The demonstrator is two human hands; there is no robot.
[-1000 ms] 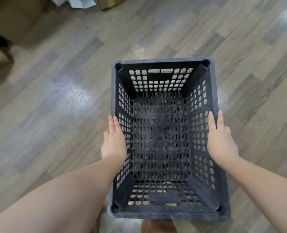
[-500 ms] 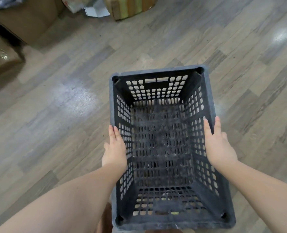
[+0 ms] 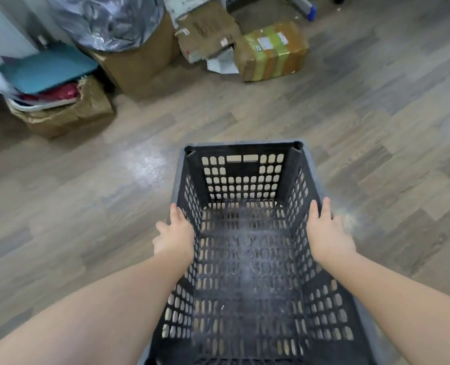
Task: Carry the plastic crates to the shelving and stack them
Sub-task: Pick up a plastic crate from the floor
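While both hands press flat against its long side walls, the black plastic crate (image 3: 247,248) hangs above the floor, empty, its long axis running from 6 o'clock at the person's body out to 12 o'clock. The left hand (image 3: 175,237) lies on the outside of the left wall at about 9 o'clock of the crate, the right hand (image 3: 327,233) on the rim and outside of the right wall at 3 o'clock; the fingers (image 3: 320,210) are stretched forward along the rim, clamping the crate between the palms rather than curling round anything. Both hands sit about level with each other, so neither is nearer the far end.

No shelving shows from here (it must lie somewhere outside the view), so the carry looks to be under way and the stacking not yet begun. Grey-brown wood-look floor (image 3: 86,206) spreads all round, with a glossy patch at 10 o'clock. Cardboard boxes (image 3: 139,61) and a taped parcel (image 3: 271,50) crowd the wall from 10 to 1 o'clock, well apart from the crate.
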